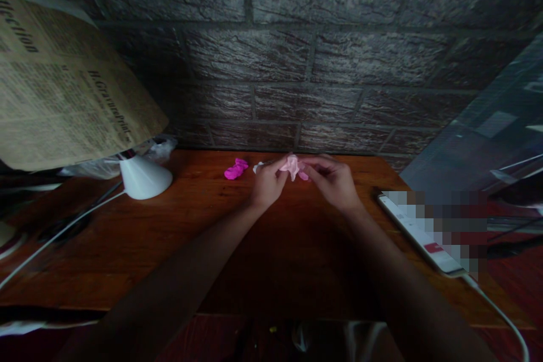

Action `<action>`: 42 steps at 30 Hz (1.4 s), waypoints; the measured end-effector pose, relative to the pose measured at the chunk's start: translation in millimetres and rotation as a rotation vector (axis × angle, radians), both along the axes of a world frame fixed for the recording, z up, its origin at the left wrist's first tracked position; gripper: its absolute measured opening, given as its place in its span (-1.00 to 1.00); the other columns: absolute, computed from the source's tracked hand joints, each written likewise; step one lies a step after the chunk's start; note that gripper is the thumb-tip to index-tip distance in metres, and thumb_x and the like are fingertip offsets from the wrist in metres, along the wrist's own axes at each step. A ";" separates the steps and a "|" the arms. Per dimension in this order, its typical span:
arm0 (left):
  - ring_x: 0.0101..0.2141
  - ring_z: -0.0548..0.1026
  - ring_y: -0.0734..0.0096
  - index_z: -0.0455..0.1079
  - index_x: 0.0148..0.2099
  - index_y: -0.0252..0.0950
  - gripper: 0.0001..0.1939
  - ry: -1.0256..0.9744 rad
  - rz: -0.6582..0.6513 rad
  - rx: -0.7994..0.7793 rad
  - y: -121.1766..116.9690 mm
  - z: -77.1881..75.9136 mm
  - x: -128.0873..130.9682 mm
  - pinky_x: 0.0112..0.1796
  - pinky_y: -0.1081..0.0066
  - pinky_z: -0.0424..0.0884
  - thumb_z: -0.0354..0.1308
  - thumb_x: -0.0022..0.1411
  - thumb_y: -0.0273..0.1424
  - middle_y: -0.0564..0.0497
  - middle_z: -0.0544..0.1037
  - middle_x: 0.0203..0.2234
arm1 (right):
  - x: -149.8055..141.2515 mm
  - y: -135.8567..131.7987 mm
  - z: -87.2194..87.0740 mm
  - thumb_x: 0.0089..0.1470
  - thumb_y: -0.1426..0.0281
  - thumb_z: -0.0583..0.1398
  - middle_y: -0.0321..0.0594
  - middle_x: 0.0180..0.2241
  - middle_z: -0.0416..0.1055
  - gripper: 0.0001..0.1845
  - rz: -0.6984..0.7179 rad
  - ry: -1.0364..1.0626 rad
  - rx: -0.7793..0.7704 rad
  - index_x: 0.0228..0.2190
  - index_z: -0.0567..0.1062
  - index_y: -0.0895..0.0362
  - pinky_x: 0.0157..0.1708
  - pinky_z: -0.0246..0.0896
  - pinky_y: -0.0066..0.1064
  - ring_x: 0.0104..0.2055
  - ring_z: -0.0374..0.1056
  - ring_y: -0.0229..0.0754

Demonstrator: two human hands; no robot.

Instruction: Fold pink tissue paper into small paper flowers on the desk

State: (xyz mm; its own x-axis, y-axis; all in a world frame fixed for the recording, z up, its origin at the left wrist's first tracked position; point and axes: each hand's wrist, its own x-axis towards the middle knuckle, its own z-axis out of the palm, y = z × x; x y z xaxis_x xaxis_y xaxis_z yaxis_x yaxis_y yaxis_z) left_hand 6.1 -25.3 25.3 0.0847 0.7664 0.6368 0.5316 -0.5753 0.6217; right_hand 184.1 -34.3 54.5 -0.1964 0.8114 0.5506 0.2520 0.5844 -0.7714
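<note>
Above the back part of the wooden table, my left hand (271, 182) and my right hand (333, 180) pinch a pale pink, soft, clay-like piece (292, 166) between them. It has a pointed, star-like or petal shape. A slightly darker pink bit (304, 175) shows by my right fingertips; whether it is joined to the pale piece I cannot tell. To the left of my left hand lies a bright magenta lump (236, 169), twisted and clay-like. A small white lump (258, 167) sits just behind my left hand, partly hidden by it.
On the wooden table (169, 254), a lamp with a white base (146, 178) and a newsprint-patterned shade (72, 85) stands at left, its white cord trailing forward. Clear plastic wrapping (95, 167) lies behind it. A phone (418, 232) with a cable rests at right. A stone-block wall (271, 56) rises behind.
</note>
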 end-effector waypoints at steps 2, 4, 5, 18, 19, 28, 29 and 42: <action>-0.08 0.64 0.27 0.53 0.11 -0.25 -0.54 0.010 -0.004 0.003 -1.0 1.5 0.1 -0.03 0.31 0.54 0.10 0.22 -0.67 -0.11 0.65 -0.03 | -0.4 -1.1 0.3 0.15 0.14 0.31 -0.22 -0.41 0.52 -0.73 -0.036 -0.011 0.029 -0.28 0.69 0.05 -0.37 0.30 -0.35 -0.45 0.36 -0.24; -0.07 0.64 0.27 0.53 0.11 -0.25 -0.53 0.011 0.003 0.007 -1.3 2.0 0.1 -0.02 0.31 0.54 0.11 0.22 -0.68 -0.11 0.65 -0.03 | -1.1 -1.7 -0.1 0.15 0.15 0.31 -0.19 -0.39 0.54 -0.74 -0.033 -0.017 0.014 -0.28 0.68 0.07 -0.37 0.30 -0.35 -0.44 0.38 -0.23; -0.07 0.64 0.27 0.52 0.12 -0.25 -0.53 0.011 0.005 0.009 -1.1 1.9 0.0 -0.01 0.30 0.55 0.11 0.22 -0.68 -0.11 0.65 -0.02 | -1.6 -1.6 -0.4 0.14 0.15 0.31 -0.18 -0.37 0.56 -0.73 -0.027 -0.015 0.000 -0.28 0.68 0.07 -0.37 0.31 -0.35 -0.42 0.40 -0.22; -0.17 0.65 0.29 0.50 0.17 -0.23 -0.52 0.090 0.084 0.030 0.4 -0.1 -3.2 -0.10 0.31 0.56 0.12 0.25 -0.63 -0.13 0.67 -0.08 | -3.4 2.0 1.5 0.03 0.03 0.35 -0.22 -0.44 0.57 -0.62 0.124 0.166 -0.216 -0.34 0.68 0.10 -0.40 0.32 -0.38 -0.48 0.36 -0.28; -0.21 0.65 0.30 0.49 0.17 -0.23 -0.53 0.104 0.089 0.025 -0.2 0.4 -3.2 -0.12 0.33 0.55 0.13 0.25 -0.62 -0.13 0.68 -0.11 | -3.2 2.3 1.5 0.01 0.04 0.37 -0.22 -0.45 0.57 -0.63 0.119 0.172 -0.232 -0.35 0.68 0.10 -0.40 0.32 -0.38 -0.48 0.36 -0.28; -0.25 0.64 0.31 0.51 0.16 -0.26 -0.54 0.125 0.105 0.011 -2.5 3.1 -1.1 -0.15 0.37 0.54 0.14 0.25 -0.60 -0.13 0.69 -0.14 | -2.7 3.9 -0.6 -0.02 0.13 0.41 -0.19 -0.36 0.60 -0.67 0.122 0.195 -0.241 -0.28 0.67 0.09 -0.38 0.37 -0.37 -0.44 0.39 -0.26; -0.24 0.64 0.32 0.51 0.15 -0.25 -0.55 0.114 0.099 0.018 -1.9 2.5 -1.2 -0.15 0.38 0.53 0.14 0.25 -0.60 -0.13 0.69 -0.12 | -2.6 3.6 -0.4 -0.01 0.14 0.41 -0.19 -0.36 0.60 -0.69 0.128 0.202 -0.238 -0.28 0.68 0.08 -0.38 0.37 -0.37 -0.44 0.39 -0.27; -0.49 0.51 0.41 0.59 0.04 -0.27 -0.64 0.188 0.070 -0.012 -2.4 4.2 -1.0 -0.32 0.40 0.44 0.11 0.26 -0.57 -0.06 0.69 -0.39 | 8.9 6.5 -1.4 0.12 0.17 0.33 -0.27 -0.45 0.55 -0.76 0.060 -0.003 -0.038 -0.22 0.71 -0.03 -0.32 0.35 -0.30 -0.44 0.41 -0.22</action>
